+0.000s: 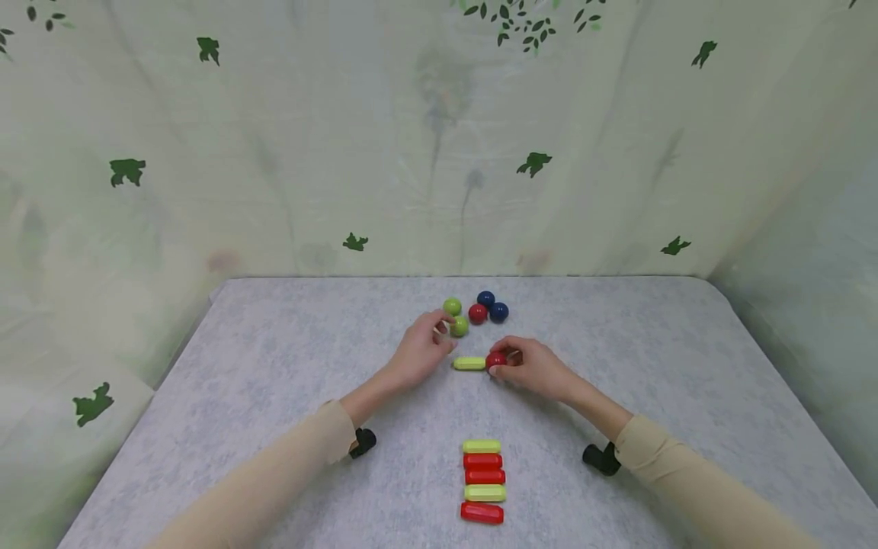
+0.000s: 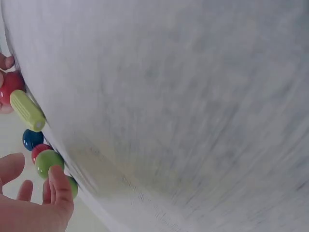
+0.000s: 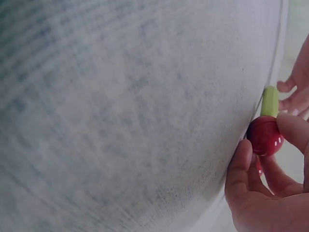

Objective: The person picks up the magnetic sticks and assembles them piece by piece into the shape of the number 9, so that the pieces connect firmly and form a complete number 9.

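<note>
My right hand (image 1: 538, 369) grips a red ball (image 1: 495, 361) between thumb and fingers. The ball is at the right end of a yellow-green ridged stick (image 1: 469, 364), which lies sideways on the table. In the right wrist view, the red ball (image 3: 265, 135) meets the end of the stick (image 3: 270, 100). My left hand (image 1: 420, 348) reaches toward the nearer green ball (image 1: 459, 327), thumb held apart from the fingers. Fingertips overlap the green ball (image 2: 49, 162) in the left wrist view. A second green ball (image 1: 452, 306) sits just behind it.
A red ball (image 1: 478, 313) and two dark blue balls, one of them the nearer blue ball (image 1: 499, 312), cluster at the back. Toward the front, a column of red and yellow-green sticks (image 1: 484, 476) lies between the forearms. A leaf-patterned curtain (image 1: 384, 152) hangs behind the table (image 1: 274, 343).
</note>
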`<state>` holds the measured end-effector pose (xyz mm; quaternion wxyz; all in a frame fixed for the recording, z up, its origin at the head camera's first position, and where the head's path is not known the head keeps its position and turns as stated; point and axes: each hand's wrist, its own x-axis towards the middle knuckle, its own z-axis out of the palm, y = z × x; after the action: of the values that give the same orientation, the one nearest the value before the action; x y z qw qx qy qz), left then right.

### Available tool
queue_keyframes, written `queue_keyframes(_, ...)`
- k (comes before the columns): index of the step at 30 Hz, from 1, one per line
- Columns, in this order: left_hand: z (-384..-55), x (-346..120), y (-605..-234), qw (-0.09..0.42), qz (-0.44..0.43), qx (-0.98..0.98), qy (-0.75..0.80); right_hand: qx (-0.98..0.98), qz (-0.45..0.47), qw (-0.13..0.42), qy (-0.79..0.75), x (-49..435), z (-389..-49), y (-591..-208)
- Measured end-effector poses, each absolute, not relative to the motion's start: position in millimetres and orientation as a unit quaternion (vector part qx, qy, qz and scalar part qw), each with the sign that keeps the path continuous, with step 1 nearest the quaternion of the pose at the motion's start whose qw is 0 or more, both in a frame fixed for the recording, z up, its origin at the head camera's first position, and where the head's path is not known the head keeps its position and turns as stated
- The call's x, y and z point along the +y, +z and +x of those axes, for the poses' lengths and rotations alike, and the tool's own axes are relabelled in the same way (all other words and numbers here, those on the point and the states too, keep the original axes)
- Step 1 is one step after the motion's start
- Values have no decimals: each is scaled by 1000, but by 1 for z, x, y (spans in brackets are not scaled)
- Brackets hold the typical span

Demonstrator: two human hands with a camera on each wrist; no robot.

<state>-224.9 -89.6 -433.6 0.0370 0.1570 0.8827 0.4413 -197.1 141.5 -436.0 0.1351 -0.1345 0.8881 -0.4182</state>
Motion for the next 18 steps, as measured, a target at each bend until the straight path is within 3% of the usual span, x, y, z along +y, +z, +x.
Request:
queue_keyframes(4,-234,-87,-433,27,164,889,427,883,-138,136,-427,142,-197,-436)
queue_keyframes(10,-243,-81,-436,65,159,904,392,878,-138,143,-435,142,-197,-437)
queue_keyframes(18,-247,-78,-439,65,184,903,383,879,-138,142,-433,145,-199,-438)
